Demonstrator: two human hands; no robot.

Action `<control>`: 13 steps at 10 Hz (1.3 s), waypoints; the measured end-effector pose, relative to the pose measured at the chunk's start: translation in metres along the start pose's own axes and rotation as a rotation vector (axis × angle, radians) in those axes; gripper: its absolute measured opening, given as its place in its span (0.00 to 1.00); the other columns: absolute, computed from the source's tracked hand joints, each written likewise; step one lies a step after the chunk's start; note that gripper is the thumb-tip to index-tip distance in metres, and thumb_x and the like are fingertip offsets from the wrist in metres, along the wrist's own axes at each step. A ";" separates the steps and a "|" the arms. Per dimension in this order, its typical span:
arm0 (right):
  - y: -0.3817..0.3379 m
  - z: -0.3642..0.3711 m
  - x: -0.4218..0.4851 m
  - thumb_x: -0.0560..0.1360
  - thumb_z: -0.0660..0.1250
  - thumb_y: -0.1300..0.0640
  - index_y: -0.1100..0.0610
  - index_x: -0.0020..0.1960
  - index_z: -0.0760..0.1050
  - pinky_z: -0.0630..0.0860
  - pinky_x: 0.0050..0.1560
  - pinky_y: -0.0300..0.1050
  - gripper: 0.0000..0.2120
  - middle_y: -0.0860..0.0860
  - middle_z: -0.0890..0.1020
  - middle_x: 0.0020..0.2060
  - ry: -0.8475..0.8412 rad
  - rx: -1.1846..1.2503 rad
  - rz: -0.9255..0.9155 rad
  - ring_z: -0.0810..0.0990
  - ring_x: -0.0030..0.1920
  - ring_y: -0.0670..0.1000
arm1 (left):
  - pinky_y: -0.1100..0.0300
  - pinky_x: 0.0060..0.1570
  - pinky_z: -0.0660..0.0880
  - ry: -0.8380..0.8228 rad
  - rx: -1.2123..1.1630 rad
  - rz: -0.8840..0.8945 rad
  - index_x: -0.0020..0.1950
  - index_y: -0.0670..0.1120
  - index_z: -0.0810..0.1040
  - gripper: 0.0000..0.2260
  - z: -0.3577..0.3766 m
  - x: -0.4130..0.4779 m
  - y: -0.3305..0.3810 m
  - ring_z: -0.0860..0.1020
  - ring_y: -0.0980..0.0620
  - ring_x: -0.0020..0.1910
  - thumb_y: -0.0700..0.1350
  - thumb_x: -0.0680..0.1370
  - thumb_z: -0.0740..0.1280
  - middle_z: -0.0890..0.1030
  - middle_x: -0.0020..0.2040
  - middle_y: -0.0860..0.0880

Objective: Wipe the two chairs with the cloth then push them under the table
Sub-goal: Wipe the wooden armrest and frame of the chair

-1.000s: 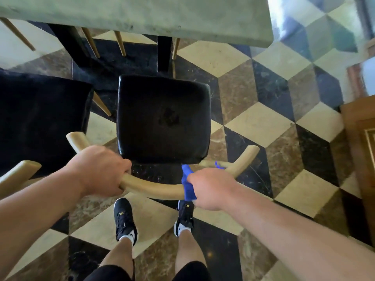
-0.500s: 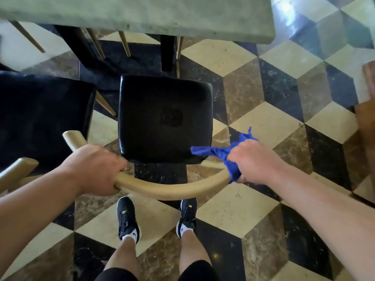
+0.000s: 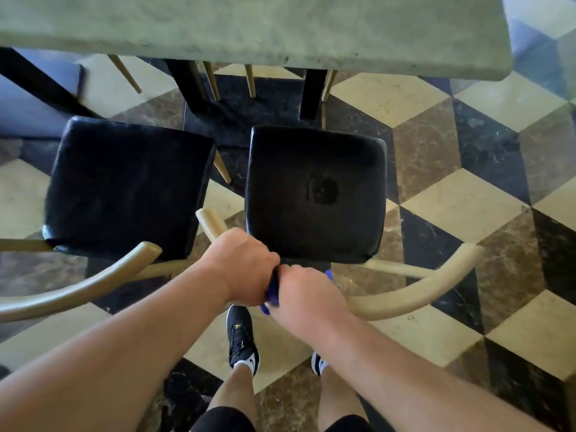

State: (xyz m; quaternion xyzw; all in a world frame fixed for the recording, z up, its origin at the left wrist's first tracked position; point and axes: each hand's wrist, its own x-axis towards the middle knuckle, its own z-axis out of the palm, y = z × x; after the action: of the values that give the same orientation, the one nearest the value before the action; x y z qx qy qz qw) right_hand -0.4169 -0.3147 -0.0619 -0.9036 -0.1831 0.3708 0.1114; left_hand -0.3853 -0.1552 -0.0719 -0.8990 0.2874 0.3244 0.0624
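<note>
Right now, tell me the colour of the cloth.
Blue; the cloth shows in the head view, bunched between both hands.

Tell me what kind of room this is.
Probably a dining room: a stone-topped table, two black-cushioned chairs drawn up beside it, more chair legs showing underneath, and a patterned marble floor.

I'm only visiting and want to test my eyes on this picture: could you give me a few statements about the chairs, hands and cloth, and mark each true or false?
1. Both hands grip the curved wooden backrest of the right chair. True: left hand, right hand.
2. The cloth is yellow. False: it is blue, bunched between the hands.
3. Both chair seats are already under the table. False: both stand clear of its edge.
4. The left chair has a black seat. True.
5. The floor is plain carpet. False: it is patterned stone tile.
</note>
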 end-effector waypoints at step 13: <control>-0.038 0.001 0.159 0.85 0.57 0.62 0.67 0.69 0.72 0.78 0.38 0.40 0.15 0.56 0.74 0.48 -0.449 1.035 0.404 0.71 0.45 0.56 | 0.68 0.46 0.68 0.947 -1.080 -0.884 0.57 0.53 0.79 0.12 0.032 0.020 -0.031 0.74 0.56 0.51 0.48 0.81 0.56 0.76 0.51 0.58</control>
State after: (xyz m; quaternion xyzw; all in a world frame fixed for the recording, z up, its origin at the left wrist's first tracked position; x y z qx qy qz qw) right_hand -0.3220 -0.2145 -0.1503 -0.6484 0.1778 0.6077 0.4227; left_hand -0.3734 -0.1296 -0.1112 -0.8761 -0.2897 -0.0484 -0.3822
